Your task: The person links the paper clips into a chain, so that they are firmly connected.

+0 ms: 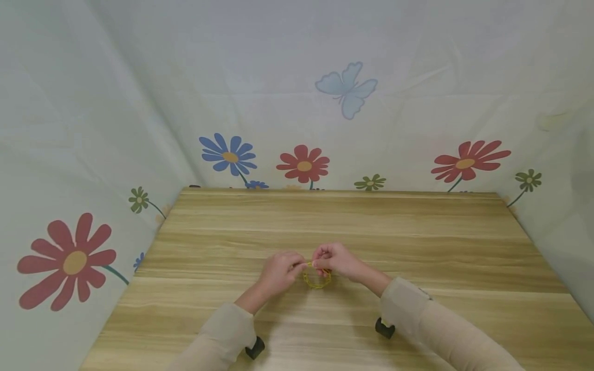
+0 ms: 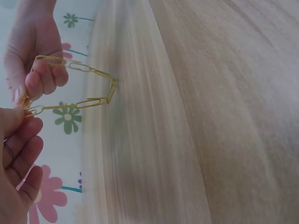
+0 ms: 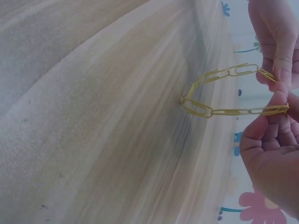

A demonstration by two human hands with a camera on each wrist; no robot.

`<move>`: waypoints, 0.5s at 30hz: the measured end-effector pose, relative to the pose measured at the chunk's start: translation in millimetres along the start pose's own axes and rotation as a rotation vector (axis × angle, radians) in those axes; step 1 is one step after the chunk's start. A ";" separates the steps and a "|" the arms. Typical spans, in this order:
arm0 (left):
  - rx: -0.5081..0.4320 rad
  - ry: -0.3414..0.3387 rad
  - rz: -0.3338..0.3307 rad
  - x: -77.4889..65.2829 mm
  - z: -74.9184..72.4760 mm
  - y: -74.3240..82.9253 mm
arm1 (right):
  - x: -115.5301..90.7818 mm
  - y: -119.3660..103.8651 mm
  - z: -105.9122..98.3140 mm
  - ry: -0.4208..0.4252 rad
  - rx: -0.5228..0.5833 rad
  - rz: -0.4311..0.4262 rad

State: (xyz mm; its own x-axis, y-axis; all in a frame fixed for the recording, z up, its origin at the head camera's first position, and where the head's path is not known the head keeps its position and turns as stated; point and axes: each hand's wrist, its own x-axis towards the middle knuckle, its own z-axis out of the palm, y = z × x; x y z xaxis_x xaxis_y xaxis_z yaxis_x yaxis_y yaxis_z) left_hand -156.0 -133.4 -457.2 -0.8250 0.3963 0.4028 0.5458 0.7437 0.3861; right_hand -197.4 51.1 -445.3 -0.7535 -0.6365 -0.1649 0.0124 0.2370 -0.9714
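A chain of yellow paper clips [image 1: 317, 286] hangs in a loop between my two hands over the table. My left hand [image 1: 278, 270] pinches one end between thumb and fingertips. At the other end, my right hand [image 1: 341, 260] pinches a clip, and in the left wrist view part of the chain [image 2: 91, 101] passes over its curled fingers. Both hands' fingertips meet at the top of the loop, partly hiding the end clips. The lowest links [image 3: 198, 109] droop close over the wood in the right wrist view.
Under the hands lies a wood-grain table [image 1: 325, 221]. White cloth with printed flowers [image 1: 303, 166] and a butterfly [image 1: 348, 90] stands behind it and along its sides. Black wrist mounts [image 1: 254, 348] show beneath the beige sleeves [image 1: 410, 309].
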 end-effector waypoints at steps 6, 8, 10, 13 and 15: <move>-0.027 -0.020 -0.055 0.2 -0.5 -0.4 | -1.3 0.3 0.3 0.015 -0.002 -0.014; -0.037 -0.024 -0.071 0.3 -0.9 -0.4 | -1.8 0.8 0.2 0.021 0.010 -0.016; -0.045 -0.027 -0.081 0.5 -1.3 -0.3 | -2.0 1.6 -0.2 0.029 0.027 -0.013; -0.063 -0.032 -0.088 0.5 -1.9 -0.2 | -2.4 2.5 -1.1 0.046 0.043 -0.015; -0.072 -0.040 -0.086 0.6 -2.1 -0.3 | -2.7 2.6 -1.6 0.057 0.051 -0.021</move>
State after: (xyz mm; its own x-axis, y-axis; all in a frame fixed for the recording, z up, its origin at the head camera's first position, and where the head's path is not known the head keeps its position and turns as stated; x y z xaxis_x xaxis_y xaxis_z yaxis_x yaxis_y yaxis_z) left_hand -156.4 -134.6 -455.4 -0.8739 0.3548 0.3322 0.4803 0.7358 0.4774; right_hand -196.4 54.6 -447.1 -0.7904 -0.5973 -0.1360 0.0288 0.1855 -0.9822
